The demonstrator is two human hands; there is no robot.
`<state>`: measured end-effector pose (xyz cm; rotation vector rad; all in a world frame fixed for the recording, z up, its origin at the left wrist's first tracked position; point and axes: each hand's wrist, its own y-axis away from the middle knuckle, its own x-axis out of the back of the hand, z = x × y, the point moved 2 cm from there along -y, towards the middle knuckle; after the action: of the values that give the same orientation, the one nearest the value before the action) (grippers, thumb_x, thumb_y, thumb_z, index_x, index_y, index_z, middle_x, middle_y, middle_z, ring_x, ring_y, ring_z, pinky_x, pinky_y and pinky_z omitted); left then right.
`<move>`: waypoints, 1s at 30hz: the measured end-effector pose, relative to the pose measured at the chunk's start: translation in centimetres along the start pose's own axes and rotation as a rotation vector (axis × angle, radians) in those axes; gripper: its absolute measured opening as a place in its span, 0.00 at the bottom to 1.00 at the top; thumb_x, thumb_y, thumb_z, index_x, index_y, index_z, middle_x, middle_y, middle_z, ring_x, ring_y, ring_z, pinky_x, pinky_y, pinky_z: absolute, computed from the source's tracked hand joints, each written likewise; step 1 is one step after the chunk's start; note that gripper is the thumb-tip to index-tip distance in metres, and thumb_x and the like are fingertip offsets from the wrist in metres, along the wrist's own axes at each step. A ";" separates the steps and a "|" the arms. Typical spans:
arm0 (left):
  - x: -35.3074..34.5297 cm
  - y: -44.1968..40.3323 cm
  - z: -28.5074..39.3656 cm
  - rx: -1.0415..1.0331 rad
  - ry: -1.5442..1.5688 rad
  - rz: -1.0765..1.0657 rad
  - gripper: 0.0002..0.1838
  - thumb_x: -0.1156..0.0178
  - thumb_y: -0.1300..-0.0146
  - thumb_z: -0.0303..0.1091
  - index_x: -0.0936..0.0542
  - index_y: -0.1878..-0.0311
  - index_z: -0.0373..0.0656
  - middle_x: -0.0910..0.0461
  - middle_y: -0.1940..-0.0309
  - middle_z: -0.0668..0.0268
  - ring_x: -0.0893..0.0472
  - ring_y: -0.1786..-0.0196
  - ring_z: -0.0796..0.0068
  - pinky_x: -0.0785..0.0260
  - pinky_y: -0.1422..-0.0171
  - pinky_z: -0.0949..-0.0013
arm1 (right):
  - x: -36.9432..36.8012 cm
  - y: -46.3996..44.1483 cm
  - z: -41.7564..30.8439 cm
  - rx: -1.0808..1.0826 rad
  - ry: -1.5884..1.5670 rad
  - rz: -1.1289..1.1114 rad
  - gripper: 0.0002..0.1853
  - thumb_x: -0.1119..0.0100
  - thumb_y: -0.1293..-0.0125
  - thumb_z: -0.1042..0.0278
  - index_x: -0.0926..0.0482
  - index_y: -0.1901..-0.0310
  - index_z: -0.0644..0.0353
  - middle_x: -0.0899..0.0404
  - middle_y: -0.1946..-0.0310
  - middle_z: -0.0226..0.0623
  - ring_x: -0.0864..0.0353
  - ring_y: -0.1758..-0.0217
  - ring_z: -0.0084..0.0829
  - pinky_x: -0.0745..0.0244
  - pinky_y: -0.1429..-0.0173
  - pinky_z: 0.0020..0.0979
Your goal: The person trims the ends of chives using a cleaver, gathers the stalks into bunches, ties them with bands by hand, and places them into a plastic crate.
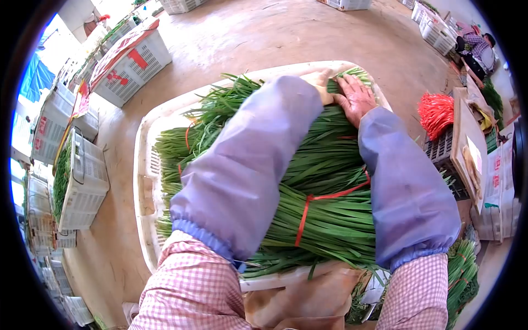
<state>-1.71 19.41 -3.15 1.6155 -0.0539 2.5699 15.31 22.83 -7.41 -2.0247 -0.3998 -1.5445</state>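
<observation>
I'm resting my mostly open right hand (360, 99) on greens (330, 132) (left hand (320, 83): I can't tell its grip); pushing hard could be bending leaves.

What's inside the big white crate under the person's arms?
The crate holds bundles of long green leaves, several tied with red bands. Whatever lies beneath the top bundles is hidden, and the purplish sleeves cover some greens too.

Purple sleeve covers (253, 154) — pink-white checked cuffs (192, 280) — green stalks (330, 220), red ties (303, 220)
</observation>
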 end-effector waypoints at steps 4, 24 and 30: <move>4.8 5.3 -2.7 0.100 -0.095 -0.069 0.43 0.40 0.36 0.64 0.34 0.25 0.48 0.26 0.33 0.48 0.28 0.29 0.51 0.37 0.25 0.55 | -0.3 -0.3 0.4 0.075 0.022 0.065 0.37 0.54 0.29 0.34 0.34 0.26 0.49 0.39 0.24 0.43 0.46 0.19 0.44 0.52 0.19 0.48; 13.5 32.0 -0.4 -0.241 0.098 0.377 0.32 0.25 0.48 0.29 0.22 0.38 0.36 0.18 0.44 0.50 0.20 0.39 0.55 0.30 0.33 0.59 | 18.9 32.6 -19.4 0.314 -0.536 0.213 0.14 0.32 0.46 0.74 0.17 0.55 0.60 0.18 0.57 0.39 0.19 0.52 0.42 0.23 0.46 0.43; 6.1 30.1 7.7 -0.475 -0.240 0.009 0.58 0.22 0.56 0.53 0.39 0.25 0.34 0.28 0.34 0.44 0.29 0.30 0.44 0.42 0.23 0.47 | 16.9 43.0 -20.8 -0.234 -0.571 0.340 0.10 0.32 0.43 0.76 0.17 0.58 0.60 0.16 0.61 0.40 0.17 0.57 0.45 0.22 0.51 0.41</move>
<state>-0.68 -10.70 6.46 1.7064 -0.6372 2.1270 27.34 -25.48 1.76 -2.5484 -0.0723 -0.8252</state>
